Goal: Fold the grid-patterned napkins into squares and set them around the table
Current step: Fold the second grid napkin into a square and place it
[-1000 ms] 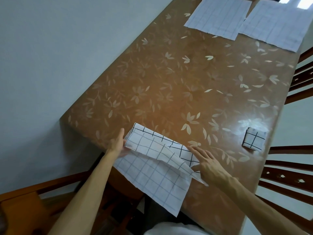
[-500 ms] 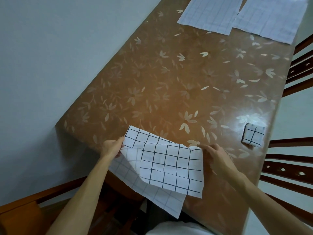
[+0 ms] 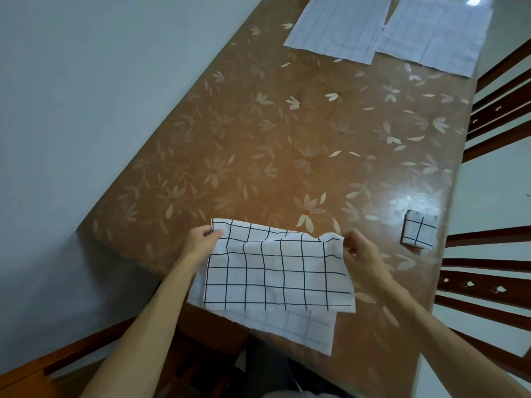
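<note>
A white cloth napkin with a black grid [image 3: 275,268] is held at the near edge of a glossy brown desk printed with pale leaves [image 3: 287,139]. Its upper layer is folded over, and a paler lower layer is seen hanging past the desk's edge. The far left corner is pinched between the thumb and fingers of the left hand [image 3: 201,242], and the far right corner is pinched in the curled fingers of the right hand [image 3: 360,254].

A small folded square napkin [image 3: 419,231] is set near the desk's right edge, well apart from the hands. At the far end, the left flat napkin [image 3: 336,27] is laid unfolded just beside the right flat napkin [image 3: 434,35]. Dark wooden chairs [image 3: 488,282] are drawn up along the right side, and a pale wall [image 3: 86,81] is seen along the left.
</note>
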The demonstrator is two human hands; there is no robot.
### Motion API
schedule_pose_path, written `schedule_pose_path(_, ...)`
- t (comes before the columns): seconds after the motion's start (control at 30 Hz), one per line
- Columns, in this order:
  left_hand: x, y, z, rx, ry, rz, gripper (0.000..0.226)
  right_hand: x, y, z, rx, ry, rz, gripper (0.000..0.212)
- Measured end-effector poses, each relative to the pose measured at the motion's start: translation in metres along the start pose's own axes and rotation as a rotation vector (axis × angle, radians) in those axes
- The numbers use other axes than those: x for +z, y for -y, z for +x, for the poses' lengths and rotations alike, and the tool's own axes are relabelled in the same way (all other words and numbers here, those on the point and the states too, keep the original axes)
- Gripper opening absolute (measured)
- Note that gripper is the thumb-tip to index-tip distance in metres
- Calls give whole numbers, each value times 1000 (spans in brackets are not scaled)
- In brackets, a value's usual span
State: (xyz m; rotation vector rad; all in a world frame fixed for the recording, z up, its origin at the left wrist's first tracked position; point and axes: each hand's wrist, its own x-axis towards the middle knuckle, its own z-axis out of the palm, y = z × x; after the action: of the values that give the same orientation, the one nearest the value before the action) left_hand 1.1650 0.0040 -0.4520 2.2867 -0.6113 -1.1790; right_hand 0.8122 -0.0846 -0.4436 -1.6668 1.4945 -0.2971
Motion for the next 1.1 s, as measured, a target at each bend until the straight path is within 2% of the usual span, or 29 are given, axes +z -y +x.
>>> schedule_pose_path(0.07, -9, -9, -5, -17, 53, -132, 34, -17, 9, 2, -33, -33, 56, 11)
schedule_pose_path(0.13, -17, -25, -16, 2, 105, -307, 18, -34, 22, 2, -84, -77, 85, 14)
schedule_pose_path(0.2, -23, -39, -24, 51, 129, -391, 14, -52, 36, 2, -150, -108, 100, 20)
schedule_pose_path(0.43, -46, -76, -59, 244, -61, -474, 12, -107, 81, -4, -363, -177, 188, 33)
schedule_pose_path(0.53, -66, -78, -78, 307, -124, -443, 12, -131, 103, -8, -456, -184, 247, 51)
schedule_pose_path(0.6, -83, -75, -93, 322, -170, -395, 22, -144, 121, -10, -527, -192, 253, 58)
schedule_pose_path(0.7, -103, -71, -115, 321, -254, -327, 49, -160, 152, -17, -664, -180, 251, 53)
schedule_pose_path(0.83, -108, -95, -162, 382, -492, -238, 63, -176, 205, -35, -841, -122, 216, 42)
schedule_pose_path(0.9, -103, -119, -192, 562, -435, -153, 73, -181, 231, -47, -932, -56, 152, 34)
schedule_pose_path(0.97, -89, -151, -227, 726, -263, -58, 81, -183, 256, -61, -1011, 27, 78, 32)
schedule_pose_path(1.03, -66, -183, -250, 815, -150, 25, 74, -182, 279, -74, -1086, 78, -31, 33)
schedule_pose_path(1.1, -46, -209, -265, 892, -155, 61, 55, -183, 298, -84, -1131, 115, -117, 28)
